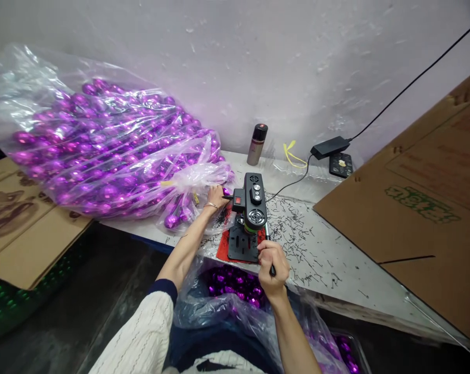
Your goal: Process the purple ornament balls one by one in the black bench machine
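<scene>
right hand (272, 265) clamped on the black lever (266, 232) of the small bench press (252, 208), left hand (216, 197) in the mouth of the purple-bauble bag (102, 150), which lies open just beside the press within reach; left grip hidden, can't tell.

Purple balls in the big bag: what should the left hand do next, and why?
Probably pull one purple ball out and carry it to the black machine: the left hand is at the bag's open mouth, and the right hand grips the machine's lever.
</scene>
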`<state>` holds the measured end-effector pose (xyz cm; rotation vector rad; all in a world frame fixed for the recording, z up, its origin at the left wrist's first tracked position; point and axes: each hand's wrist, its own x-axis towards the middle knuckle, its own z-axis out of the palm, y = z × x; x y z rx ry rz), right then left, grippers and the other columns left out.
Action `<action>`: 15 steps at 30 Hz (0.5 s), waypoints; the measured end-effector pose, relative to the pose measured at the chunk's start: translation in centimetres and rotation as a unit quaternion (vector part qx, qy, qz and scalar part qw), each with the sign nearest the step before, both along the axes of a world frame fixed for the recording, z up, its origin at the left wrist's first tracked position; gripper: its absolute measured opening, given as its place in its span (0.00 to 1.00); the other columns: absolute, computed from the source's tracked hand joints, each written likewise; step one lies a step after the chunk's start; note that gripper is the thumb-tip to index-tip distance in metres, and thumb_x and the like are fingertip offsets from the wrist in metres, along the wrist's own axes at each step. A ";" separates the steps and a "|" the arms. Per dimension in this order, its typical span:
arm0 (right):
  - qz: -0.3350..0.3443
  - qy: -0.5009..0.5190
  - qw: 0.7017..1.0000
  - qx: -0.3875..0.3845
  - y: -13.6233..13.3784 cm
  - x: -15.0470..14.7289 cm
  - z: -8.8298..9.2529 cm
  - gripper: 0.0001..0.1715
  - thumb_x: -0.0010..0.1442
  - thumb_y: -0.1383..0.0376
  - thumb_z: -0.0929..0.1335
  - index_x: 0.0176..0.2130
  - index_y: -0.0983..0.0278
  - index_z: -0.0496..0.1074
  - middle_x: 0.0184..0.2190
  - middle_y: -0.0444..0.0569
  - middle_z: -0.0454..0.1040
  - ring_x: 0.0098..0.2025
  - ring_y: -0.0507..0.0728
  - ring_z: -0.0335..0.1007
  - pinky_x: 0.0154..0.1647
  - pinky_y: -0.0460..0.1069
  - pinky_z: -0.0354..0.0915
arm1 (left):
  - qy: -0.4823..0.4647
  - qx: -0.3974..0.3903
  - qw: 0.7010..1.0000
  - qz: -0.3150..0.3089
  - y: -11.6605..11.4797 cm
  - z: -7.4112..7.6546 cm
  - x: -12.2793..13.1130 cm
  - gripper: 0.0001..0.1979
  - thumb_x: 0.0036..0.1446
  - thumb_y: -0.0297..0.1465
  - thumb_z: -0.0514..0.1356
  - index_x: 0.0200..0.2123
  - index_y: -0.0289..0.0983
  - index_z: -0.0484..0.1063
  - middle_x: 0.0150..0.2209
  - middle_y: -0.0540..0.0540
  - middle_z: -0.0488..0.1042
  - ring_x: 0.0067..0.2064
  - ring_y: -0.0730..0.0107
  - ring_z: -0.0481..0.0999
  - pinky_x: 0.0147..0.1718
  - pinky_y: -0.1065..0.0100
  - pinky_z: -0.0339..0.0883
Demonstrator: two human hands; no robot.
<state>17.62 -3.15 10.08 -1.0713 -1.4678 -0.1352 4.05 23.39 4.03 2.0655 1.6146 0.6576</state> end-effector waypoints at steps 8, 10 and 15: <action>0.005 0.026 0.999 0.025 0.4 -0.4 0.0 0.17 0.64 0.78 0.61 0.28 0.60 0.62 0.23 0.40 0.64 0.32 0.52 0.71 0.31 0.47 0.64 | 0.119 -0.020 0.993 0.014 -2.5 1.4 -3.8 0.22 0.68 0.36 0.54 0.58 0.27 0.70 0.56 0.26 0.74 0.58 0.42 0.74 0.57 0.49 0.64; 0.005 0.028 0.999 0.022 0.5 -0.4 -0.1 0.17 0.64 0.78 0.61 0.28 0.60 0.62 0.23 0.40 0.64 0.33 0.52 0.71 0.32 0.47 0.64 | 0.108 -0.012 0.994 -0.008 -2.8 1.6 -3.8 0.21 0.68 0.30 0.52 0.61 0.34 0.68 0.60 0.31 0.71 0.61 0.47 0.72 0.60 0.52 0.63; 0.004 0.033 0.999 0.015 0.5 -0.3 -0.1 0.17 0.66 0.75 0.61 0.27 0.60 0.63 0.26 0.42 0.68 0.32 0.52 0.70 0.31 0.48 0.63 | 0.064 -0.024 0.997 -0.025 -3.3 1.5 -4.3 0.27 0.62 0.32 0.62 0.64 0.36 0.67 0.66 0.30 0.63 0.65 0.44 0.69 0.64 0.50 0.62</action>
